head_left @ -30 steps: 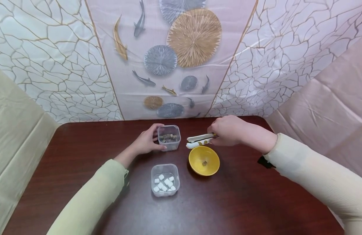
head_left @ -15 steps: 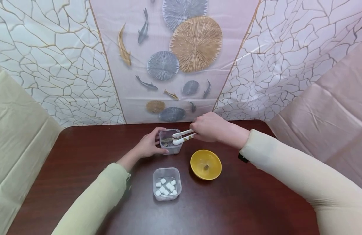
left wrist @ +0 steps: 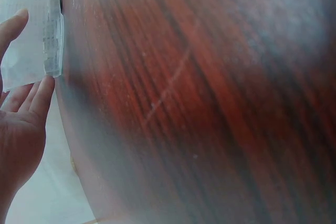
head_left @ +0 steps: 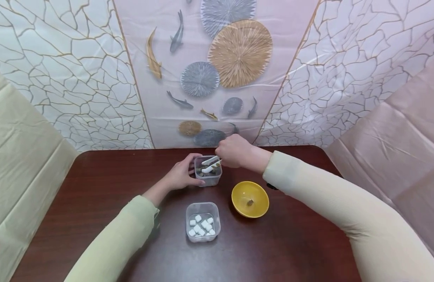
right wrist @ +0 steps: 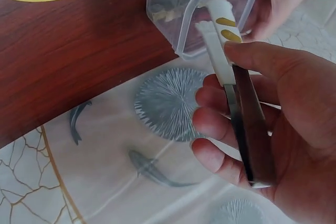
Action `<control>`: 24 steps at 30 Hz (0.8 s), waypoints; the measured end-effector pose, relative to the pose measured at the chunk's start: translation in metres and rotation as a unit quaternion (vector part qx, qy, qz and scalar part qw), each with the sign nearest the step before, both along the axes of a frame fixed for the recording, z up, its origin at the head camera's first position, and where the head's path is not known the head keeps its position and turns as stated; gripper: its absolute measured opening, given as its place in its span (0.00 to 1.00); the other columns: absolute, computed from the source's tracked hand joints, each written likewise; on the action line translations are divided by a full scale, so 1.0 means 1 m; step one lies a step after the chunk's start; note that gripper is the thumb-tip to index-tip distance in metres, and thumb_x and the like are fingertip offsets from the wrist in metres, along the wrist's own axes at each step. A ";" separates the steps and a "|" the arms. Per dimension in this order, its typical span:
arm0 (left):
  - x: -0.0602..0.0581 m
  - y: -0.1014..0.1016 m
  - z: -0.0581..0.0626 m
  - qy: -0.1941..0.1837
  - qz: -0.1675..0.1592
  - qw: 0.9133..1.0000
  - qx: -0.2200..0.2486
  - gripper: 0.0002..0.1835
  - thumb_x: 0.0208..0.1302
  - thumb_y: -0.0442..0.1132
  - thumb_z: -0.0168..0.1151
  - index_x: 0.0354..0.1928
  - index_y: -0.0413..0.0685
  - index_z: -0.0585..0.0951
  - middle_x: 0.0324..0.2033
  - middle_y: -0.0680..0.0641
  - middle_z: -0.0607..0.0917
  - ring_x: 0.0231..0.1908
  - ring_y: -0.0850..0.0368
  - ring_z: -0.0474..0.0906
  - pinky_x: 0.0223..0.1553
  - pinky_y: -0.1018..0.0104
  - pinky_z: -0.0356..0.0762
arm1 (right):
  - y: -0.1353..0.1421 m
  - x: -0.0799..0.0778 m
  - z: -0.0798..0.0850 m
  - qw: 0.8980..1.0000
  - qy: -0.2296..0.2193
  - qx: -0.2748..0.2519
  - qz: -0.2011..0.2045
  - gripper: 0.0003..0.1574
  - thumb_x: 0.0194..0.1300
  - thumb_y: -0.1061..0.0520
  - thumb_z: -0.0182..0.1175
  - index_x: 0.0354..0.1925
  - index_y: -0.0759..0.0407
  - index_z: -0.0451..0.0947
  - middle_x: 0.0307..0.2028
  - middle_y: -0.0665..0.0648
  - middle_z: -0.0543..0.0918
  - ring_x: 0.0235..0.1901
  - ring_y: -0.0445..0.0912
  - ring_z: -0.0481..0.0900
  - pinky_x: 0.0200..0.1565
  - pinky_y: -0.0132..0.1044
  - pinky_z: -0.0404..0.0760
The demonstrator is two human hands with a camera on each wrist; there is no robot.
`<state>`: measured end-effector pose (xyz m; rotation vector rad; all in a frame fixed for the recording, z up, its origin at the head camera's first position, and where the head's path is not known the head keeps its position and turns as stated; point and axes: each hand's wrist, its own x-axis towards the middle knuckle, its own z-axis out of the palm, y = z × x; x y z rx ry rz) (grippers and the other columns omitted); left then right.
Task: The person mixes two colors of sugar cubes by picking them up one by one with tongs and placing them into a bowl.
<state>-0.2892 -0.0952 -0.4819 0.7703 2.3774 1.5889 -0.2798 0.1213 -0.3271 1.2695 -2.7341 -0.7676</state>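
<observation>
A square clear plastic container point(head_left: 210, 181) with small brown cubes point(right wrist: 167, 14) in it stands near the table's far edge. My left hand point(head_left: 179, 174) holds it from the left, the thumb on the near side and the fingers round the far side. Tongs point(head_left: 208, 170) with white, yellow-marked tips reach down inside the container. My right hand point(head_left: 232, 151) grips them, thumb on one arm and fingers on the other, as the right wrist view shows. Their metal handle point(right wrist: 251, 129) lies against the palm. Whether a cube is between the tips I cannot tell.
A yellow bowl point(head_left: 239, 199) with a small brown piece at its bottom stands to the right, nearer the front. Left of it, a second clear container point(head_left: 203, 207) holds several white cubes. Patterned cloth point(head_left: 210, 113) hangs behind the dark wooden table point(head_left: 107, 188).
My right hand has carried the tongs leftward, from beyond the bowl to the container, and their tips have gone down into it. My left hand keeps its hold on the container.
</observation>
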 end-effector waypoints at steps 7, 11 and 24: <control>0.000 0.001 0.000 0.002 -0.004 1.000 -0.004 0.49 0.53 0.29 0.84 0.74 0.38 0.66 0.71 0.32 0.75 0.70 0.38 0.76 0.66 0.52 0.80 | -0.013 -0.007 -0.006 0.998 -0.042 0.042 -0.034 0.13 0.72 0.46 0.69 0.39 0.55 0.88 0.37 0.55 0.90 0.38 0.53 0.89 0.41 0.49 0.90; -0.001 0.000 0.000 0.002 -0.006 1.000 -0.007 0.49 0.53 0.29 0.84 0.74 0.39 0.66 0.71 0.32 0.75 0.70 0.38 0.76 0.67 0.51 0.80 | -0.018 -0.010 -0.007 0.995 -0.069 0.048 -0.055 0.14 0.73 0.46 0.68 0.41 0.55 0.87 0.38 0.55 0.90 0.40 0.54 0.88 0.43 0.50 0.90; -0.002 -0.001 0.000 -0.001 0.000 1.000 -0.019 0.49 0.54 0.30 0.84 0.74 0.41 0.66 0.70 0.34 0.76 0.70 0.39 0.76 0.66 0.52 0.80 | -0.032 -0.019 -0.014 0.986 -0.103 0.081 -0.099 0.14 0.75 0.46 0.64 0.49 0.54 0.86 0.46 0.54 0.89 0.45 0.52 0.87 0.50 0.48 0.89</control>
